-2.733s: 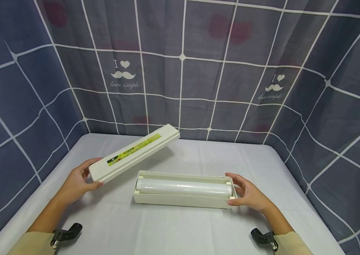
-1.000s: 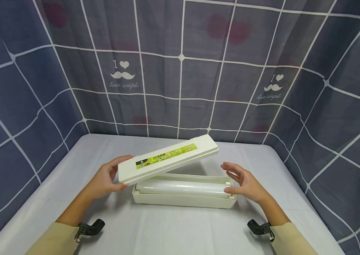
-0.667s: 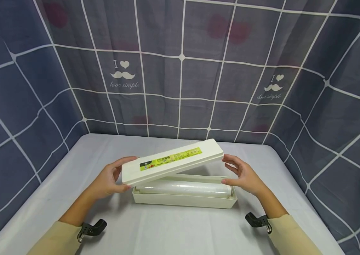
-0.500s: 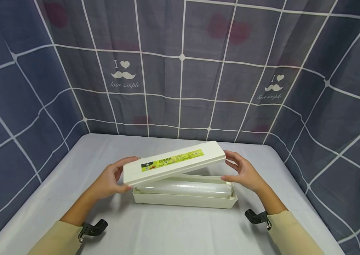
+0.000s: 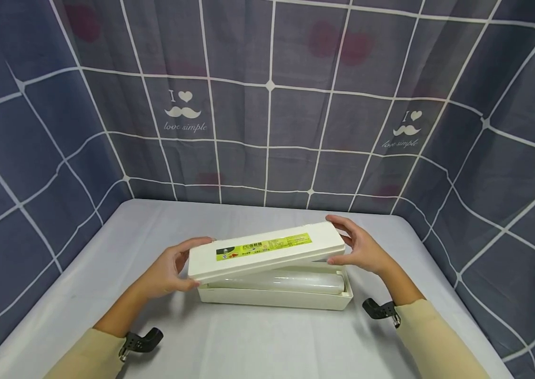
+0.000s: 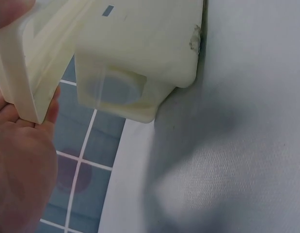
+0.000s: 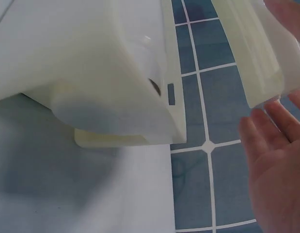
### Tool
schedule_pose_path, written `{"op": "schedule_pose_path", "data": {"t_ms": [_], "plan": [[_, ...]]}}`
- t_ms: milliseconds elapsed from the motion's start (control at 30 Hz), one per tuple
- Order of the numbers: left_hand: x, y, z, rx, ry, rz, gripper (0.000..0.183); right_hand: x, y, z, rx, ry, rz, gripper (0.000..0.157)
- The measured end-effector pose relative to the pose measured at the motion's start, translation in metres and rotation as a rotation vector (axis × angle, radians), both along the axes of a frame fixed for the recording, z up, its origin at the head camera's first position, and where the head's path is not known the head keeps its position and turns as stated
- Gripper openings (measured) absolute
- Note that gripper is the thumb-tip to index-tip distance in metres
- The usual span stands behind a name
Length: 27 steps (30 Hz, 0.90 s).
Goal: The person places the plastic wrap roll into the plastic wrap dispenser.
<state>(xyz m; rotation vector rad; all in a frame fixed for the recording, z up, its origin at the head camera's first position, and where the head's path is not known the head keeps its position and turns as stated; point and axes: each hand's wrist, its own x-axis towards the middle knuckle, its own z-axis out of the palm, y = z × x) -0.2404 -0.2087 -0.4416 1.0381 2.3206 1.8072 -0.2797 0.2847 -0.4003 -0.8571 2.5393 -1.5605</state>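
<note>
Both hands hold a long off-white lid (image 5: 272, 261) with a yellow-green label, tilted so its right end is higher and farther back. My left hand (image 5: 165, 272) grips its left end, thumb at the front edge and fingers behind. At the right end, my right hand (image 5: 364, 249) grips with thumb in front and fingers at the back corner. Under the lid, the matching cling film box (image 5: 276, 299) stands on the table with a roll of cling film (image 5: 300, 282) inside. The lid hides the roll's left part. In the right wrist view the lid (image 7: 254, 58) hangs apart from the box (image 7: 140, 111).
A white cloth covers the table (image 5: 258, 342). Dark checked curtains (image 5: 243, 110) stand behind it and along both sides. A black wrist mount (image 5: 141, 341) sits on the left forearm, another black mount (image 5: 380, 309) on the right.
My left hand has carried the lid rightward and down over the box. My right hand has left the box's right end and taken hold of the lid's right end. The box stays in place.
</note>
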Motion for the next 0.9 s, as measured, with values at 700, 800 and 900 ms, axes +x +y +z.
{"op": "schedule_pose_path", "data": {"t_ms": [700,800,900], "plan": [[-0.0004,0.0042,0.0003,-0.036,-0.018,-0.045,0.087,-0.0025,0.0013,-0.0012,-0.013,-0.099,0.065,0.091],[-0.0011,0.0051,0.0024,-0.050,-0.016,-0.042,0.086,0.0000,0.0021,-0.0009,-0.015,-0.089,0.048,0.089],[-0.0013,0.0060,0.0047,-0.062,-0.016,-0.053,0.086,0.0027,0.0035,-0.0022,-0.025,-0.085,0.037,0.087]]}}
